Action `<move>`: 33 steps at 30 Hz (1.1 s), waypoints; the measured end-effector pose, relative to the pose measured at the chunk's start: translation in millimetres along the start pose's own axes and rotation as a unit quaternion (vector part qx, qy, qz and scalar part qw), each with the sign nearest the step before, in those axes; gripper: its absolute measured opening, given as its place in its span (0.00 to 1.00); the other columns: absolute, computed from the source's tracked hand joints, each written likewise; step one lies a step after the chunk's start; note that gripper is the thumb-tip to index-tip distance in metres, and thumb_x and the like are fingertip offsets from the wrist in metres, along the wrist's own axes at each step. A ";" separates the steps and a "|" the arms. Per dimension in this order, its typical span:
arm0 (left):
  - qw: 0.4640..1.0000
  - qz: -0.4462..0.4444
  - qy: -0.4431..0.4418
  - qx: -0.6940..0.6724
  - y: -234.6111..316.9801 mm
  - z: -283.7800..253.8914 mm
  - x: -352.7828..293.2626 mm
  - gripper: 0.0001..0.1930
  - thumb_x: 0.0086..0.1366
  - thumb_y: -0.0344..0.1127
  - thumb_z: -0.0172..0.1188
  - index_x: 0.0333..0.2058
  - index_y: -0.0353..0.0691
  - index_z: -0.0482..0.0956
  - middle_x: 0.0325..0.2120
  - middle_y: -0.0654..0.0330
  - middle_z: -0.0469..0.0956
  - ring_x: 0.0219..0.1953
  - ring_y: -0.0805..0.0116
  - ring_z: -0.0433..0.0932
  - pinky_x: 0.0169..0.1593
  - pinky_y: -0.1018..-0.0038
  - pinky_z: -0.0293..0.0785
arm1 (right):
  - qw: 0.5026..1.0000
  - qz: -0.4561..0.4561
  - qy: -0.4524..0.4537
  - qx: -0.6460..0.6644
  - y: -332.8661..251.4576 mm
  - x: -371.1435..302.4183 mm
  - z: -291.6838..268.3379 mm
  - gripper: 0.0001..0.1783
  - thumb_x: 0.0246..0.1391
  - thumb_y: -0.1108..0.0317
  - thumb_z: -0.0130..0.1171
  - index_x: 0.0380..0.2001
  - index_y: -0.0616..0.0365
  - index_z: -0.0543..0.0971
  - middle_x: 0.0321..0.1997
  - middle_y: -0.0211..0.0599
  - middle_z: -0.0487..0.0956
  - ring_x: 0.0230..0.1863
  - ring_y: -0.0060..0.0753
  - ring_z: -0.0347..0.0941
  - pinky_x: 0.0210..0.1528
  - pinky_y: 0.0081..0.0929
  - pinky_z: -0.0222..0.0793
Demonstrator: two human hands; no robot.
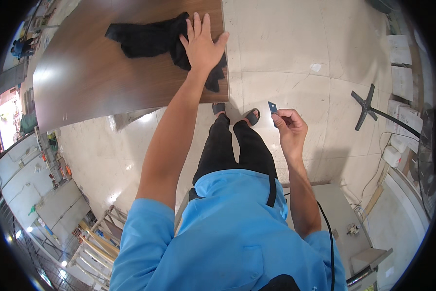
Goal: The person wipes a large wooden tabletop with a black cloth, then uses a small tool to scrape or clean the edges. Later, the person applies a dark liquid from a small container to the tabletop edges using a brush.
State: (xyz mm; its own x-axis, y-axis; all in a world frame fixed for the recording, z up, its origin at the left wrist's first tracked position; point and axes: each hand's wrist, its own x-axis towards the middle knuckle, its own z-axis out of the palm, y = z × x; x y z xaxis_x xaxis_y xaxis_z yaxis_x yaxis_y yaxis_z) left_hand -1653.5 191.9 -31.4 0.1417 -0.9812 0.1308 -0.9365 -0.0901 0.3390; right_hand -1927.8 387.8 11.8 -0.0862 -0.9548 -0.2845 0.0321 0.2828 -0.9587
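My left hand (203, 47) lies flat with its fingers spread on a crumpled black cloth (152, 38). The cloth is spread across the right end of a brown wood-grain table (82, 72), and part of it reaches the table's right edge. Off to the right, above the floor, my right hand (292, 128) pinches a small dark blade (273, 107) between thumb and fingers. It looks flat, with a slanted end and a small hole, and points away from me. My fingers hide its lower part.
A black stand with a cross-shaped foot (364, 107) is on the tiled floor (295, 53) at the right. Behind me to the right is a grey table (332, 206) with a cable nearby. Wooden frames (99, 247) stand at the lower left.
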 end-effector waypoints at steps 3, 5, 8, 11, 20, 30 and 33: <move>0.999 -0.013 0.041 -0.023 2.6 1.7 34.1 0.45 0.68 0.65 0.58 0.75 0.44 0.60 0.77 0.49 0.51 0.80 0.46 0.44 0.76 0.35 0.40 | 0.999 0.023 0.013 -0.019 -8.1 9.9 7.9 0.04 0.60 0.80 0.68 0.37 0.63 0.83 0.36 0.30 0.85 0.37 0.18 0.79 0.43 0.19 0.75; 0.998 0.003 0.050 -0.046 -0.1 -1.2 38.3 0.45 0.69 0.68 0.56 0.75 0.44 0.59 0.78 0.49 0.50 0.80 0.47 0.44 0.76 0.35 0.41 | 0.998 0.034 0.023 -0.046 -12.5 23.0 19.8 0.05 0.59 0.80 0.68 0.38 0.64 0.83 0.35 0.31 0.85 0.36 0.19 0.80 0.42 0.21 0.76; 0.989 0.120 -0.063 0.064 -15.8 -11.6 32.0 0.44 0.71 0.67 0.54 0.75 0.44 0.59 0.78 0.48 0.50 0.80 0.48 0.43 0.76 0.35 0.42 | 0.990 -0.105 0.021 -0.093 -14.3 61.1 49.8 0.07 0.57 0.80 0.68 0.39 0.63 0.84 0.35 0.35 0.85 0.36 0.21 0.81 0.41 0.21 0.76; 0.994 0.106 -0.021 0.004 -38.9 -23.9 36.1 0.36 0.75 0.60 0.51 0.73 0.46 0.62 0.77 0.53 0.55 0.78 0.51 0.51 0.74 0.36 0.48 | 0.978 -0.178 0.021 -0.106 -11.3 104.9 86.0 0.09 0.56 0.81 0.67 0.40 0.60 0.85 0.35 0.36 0.83 0.36 0.30 0.81 0.41 0.27 0.76; 0.994 -0.028 0.073 0.074 -67.6 -20.3 58.4 0.28 0.78 0.47 0.42 0.72 0.46 0.65 0.75 0.56 0.60 0.77 0.55 0.56 0.75 0.40 0.51 | 0.796 -0.460 -0.078 -0.386 -39.4 182.4 120.1 0.17 0.39 0.78 0.67 0.38 0.56 0.87 0.37 0.30 0.81 0.39 0.38 0.76 0.42 0.34 0.73; 0.995 -0.046 0.057 0.075 -60.0 -24.9 65.5 0.29 0.77 0.46 0.43 0.73 0.44 0.63 0.75 0.52 0.59 0.77 0.52 0.55 0.75 0.40 0.50 | 0.789 -0.479 -0.101 -0.372 -44.0 194.2 110.4 0.13 0.42 0.77 0.64 0.35 0.56 0.87 0.35 0.31 0.82 0.37 0.35 0.77 0.37 0.35 0.73; 0.995 -0.044 0.067 0.060 -58.6 -22.9 67.1 0.29 0.78 0.47 0.41 0.73 0.45 0.61 0.76 0.53 0.57 0.78 0.52 0.52 0.75 0.39 0.48 | 0.757 -0.529 -0.170 -0.344 -48.9 157.0 96.2 0.14 0.44 0.78 0.64 0.37 0.56 0.88 0.36 0.32 0.83 0.37 0.36 0.78 0.37 0.33 0.73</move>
State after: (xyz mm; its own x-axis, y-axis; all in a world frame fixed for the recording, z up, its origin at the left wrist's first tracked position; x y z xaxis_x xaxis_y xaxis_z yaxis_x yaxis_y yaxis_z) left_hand -1581.7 135.2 -21.2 0.2590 -0.9377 0.2317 -0.9490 -0.2024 0.2419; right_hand -1847.0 215.3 14.5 0.5635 -0.6161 0.5503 -0.4131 -0.7871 -0.4581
